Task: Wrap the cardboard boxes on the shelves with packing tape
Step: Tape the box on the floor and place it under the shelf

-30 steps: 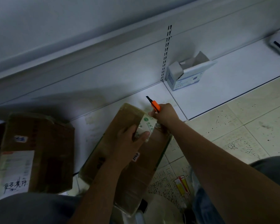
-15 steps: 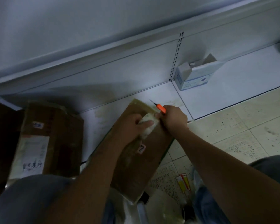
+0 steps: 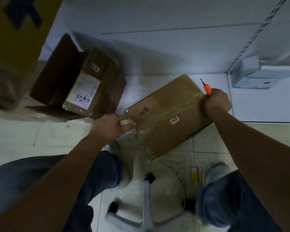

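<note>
Brown cardboard, glossy with clear tape, makes up the box [image 3: 167,114] that lies tilted, half on the white bottom shelf [image 3: 157,67] and half over the tiled floor [image 3: 40,136], between the two hands. The left hand [image 3: 110,127] has its grip clamped round a roll of packing tape [image 3: 126,122] at the box's near-left corner, and a clear strip runs from it across the top of the box toward the other hand. The right hand [image 3: 216,102] sits at the far-right edge of the box, its grip closed on an orange utility knife [image 3: 207,89] whose dark blade points up and away from the knuckles; its thumb lies at the edge of the box where the tape ends. A small white label [image 3: 174,120] sits on the box between the two grips. Left of the left hand, farther back on the shelf, stands a second cardboard box [image 3: 90,84] with a white shipping label, its flap open. Right of the knife hand, at the shelf's upright, lies a small white carton [image 3: 253,81]. Below both forearms are blue trouser knees and a white stool [image 3: 146,195].
</note>
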`<state>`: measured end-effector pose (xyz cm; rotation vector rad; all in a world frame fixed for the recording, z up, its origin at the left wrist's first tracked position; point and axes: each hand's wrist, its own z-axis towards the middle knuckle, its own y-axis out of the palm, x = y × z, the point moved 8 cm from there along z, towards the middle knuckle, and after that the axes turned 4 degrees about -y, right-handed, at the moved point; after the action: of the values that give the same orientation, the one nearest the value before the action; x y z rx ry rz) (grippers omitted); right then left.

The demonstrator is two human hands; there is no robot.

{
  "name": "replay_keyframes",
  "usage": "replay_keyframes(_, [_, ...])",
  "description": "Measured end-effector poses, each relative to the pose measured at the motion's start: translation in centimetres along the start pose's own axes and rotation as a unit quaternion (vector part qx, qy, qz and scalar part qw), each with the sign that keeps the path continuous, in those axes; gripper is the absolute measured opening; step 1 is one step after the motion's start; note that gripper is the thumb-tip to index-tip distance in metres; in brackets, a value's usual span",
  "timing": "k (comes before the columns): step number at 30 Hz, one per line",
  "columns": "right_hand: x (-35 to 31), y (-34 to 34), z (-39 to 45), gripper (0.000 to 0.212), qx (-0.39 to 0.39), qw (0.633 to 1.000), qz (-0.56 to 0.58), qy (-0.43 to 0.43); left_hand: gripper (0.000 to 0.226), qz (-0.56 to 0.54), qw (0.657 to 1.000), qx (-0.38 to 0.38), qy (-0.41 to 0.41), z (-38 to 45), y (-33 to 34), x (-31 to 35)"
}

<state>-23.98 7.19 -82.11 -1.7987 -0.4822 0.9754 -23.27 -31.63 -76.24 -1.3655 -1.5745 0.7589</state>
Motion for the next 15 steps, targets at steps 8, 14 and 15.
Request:
replay_keyframes(8, [-0.3,0.3,0.0,0.032,-0.009,0.999,-0.007,-0.037,0.075,0.086,0.990,0.054,-0.099,-1.0,5.1,-2.5])
replay_keyframes(14, [-1.1,0.5,-0.3,0.030,0.026,0.995,-0.054,-0.084,0.070,0.033,0.990,0.015,-0.140,-0.2,8.0,-3.7])
replay_keyframes(15, [-1.6,0.3,-0.5,0.031,0.044,0.993,-0.054,-0.096,0.068,-0.013,0.988,-0.011,-0.156,-0.1,8.9,-4.2])
